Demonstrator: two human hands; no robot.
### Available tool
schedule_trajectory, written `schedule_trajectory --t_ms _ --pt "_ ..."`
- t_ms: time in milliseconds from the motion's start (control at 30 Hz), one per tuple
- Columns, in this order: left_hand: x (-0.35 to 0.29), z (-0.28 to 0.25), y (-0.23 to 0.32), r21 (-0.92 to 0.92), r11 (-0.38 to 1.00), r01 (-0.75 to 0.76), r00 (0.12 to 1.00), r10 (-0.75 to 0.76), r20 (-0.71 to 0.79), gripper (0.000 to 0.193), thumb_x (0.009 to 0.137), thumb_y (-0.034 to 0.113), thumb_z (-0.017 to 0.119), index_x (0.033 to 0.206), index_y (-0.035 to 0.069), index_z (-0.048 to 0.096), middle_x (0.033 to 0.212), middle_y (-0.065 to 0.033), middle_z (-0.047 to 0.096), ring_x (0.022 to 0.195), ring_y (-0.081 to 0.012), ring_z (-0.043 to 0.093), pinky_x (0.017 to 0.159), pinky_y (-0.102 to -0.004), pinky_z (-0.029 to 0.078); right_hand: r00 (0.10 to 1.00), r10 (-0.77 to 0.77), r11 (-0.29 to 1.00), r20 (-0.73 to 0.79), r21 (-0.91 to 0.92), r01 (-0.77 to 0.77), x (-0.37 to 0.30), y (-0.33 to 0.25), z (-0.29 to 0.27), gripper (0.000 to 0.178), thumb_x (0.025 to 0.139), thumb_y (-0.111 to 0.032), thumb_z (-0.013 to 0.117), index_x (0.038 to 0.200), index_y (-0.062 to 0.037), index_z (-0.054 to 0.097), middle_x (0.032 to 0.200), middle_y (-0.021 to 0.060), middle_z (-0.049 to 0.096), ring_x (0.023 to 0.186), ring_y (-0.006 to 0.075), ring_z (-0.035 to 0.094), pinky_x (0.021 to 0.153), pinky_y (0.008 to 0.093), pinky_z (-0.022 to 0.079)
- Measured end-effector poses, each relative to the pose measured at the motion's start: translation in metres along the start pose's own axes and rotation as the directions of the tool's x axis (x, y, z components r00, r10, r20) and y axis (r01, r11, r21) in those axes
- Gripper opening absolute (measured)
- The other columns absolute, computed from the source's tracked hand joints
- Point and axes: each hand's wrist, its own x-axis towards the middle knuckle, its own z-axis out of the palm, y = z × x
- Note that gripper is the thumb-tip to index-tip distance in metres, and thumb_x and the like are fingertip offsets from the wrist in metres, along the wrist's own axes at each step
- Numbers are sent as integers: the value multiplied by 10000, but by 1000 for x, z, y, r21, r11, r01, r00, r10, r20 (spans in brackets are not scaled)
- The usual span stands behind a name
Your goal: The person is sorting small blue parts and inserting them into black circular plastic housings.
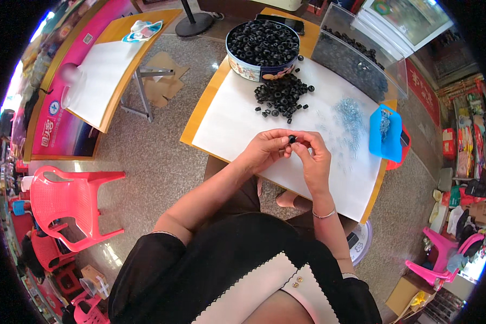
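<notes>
Over the near part of the white-topped table point(221, 124), my two hands meet fingertip to fingertip. My left hand point(265, 149) pinches a small black round plastic part point(292, 139) between thumb and forefinger. From the other side, the thumb and fingers of my right hand point(314, 157) close on the same part; whether they also hold a tiny piece is too small to tell. Just beyond lies a loose pile of black plastic parts point(282, 96). Right of it, many tiny clear-bluish pieces point(350, 120) are scattered on the white surface.
A round tin point(248, 71) heaped with black parts stands at the back, beside a clear bin point(343, 62) of more. At the right edge sits a blue scoop-like tray point(394, 141) over something red. A pink plastic chair point(65, 200) and another table point(100, 81) are leftward.
</notes>
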Motion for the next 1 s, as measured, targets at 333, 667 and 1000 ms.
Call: schedule_trajectory --t_ms 333,667,1000 --pt "-2 1 0 32 999 30 998 -28 -58 270 899 109 639 1141 -6 608 935 -97 639 766 -162 601 750 -284 513 986 -164 933 -11 -325 152 -6 3 -11 223 845 -11 646 1063 -51 666 956 48 581 840 132 571 771 265 474" --pt "-2 5 5 -109 991 -74 997 71 -35 198 932 69 588 1124 23 592 1028 -104 635 850 -149 610 792 -282 513 947 -140 872 -290 -490 -21 -23 10 -91 138 847 -55 649 980 -24 667 916 65 606 831 166 578 763 271 471" --pt "-1 0 0 16 999 -51 998 51 -23 232 927 55 591 1152 3 590 1009 -96 640 828 -145 601 773 -276 511 961 -275 556 38 -809 192 -15 32 -36 125 768 -93 692 889 -88 659 885 52 573 877 257 522 766 395 386"
